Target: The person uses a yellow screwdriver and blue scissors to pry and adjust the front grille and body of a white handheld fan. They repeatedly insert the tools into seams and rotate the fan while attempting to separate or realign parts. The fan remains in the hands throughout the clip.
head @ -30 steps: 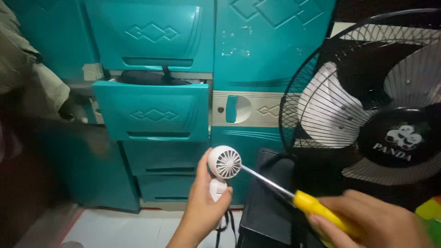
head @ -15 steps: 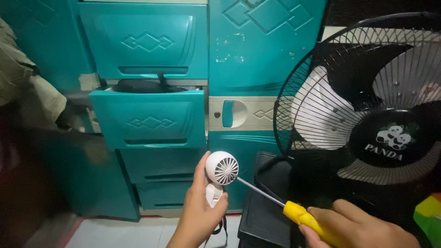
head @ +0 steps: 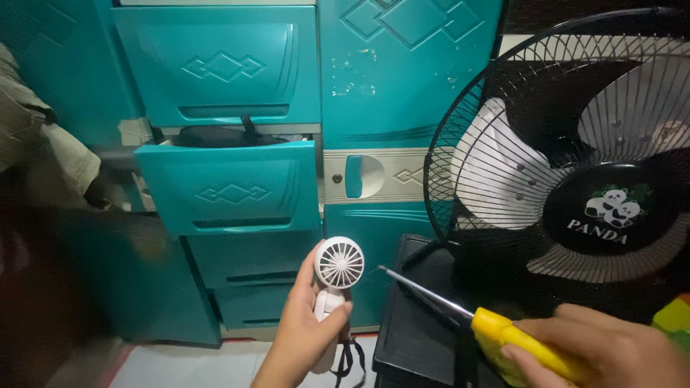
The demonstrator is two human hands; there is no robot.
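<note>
Hands low in frame, both loaded. Your left hand (head: 305, 334) has its fingers (head: 332, 317) wrapped tight round the handle of a small white plastic handheld fan (head: 338, 267); round grille head sticks up above the fist, facing you, upright. Dark wrist cord (head: 348, 359) hangs off the bottom of the handle.

Your right hand (head: 604, 352) is closed round the yellow grip of a screwdriver with a slim metal shaft (head: 431, 296). Shaft runs up-left, tip just beside the white fan's head, small gap, not touching.

Shaft crosses over a black box-like unit (head: 410, 338) at bottom centre. On top of it stands a large black wire-cage desk fan (head: 575, 158) with pale blades and a black hub cap, filling the right side.

Behind: teal plastic drawer cabinet (head: 237, 72). Second drawer down (head: 230, 190) is pulled partly out, something dark lying in it, can't tell what. Right of it a teal door panel with a beige strip and recessed handle (head: 359, 176). Pale tiled floor (head: 194, 363) below your left wrist. Crumpled beige cloth (head: 36, 136) at far left edge, lower left corner too blurred to read.
</note>
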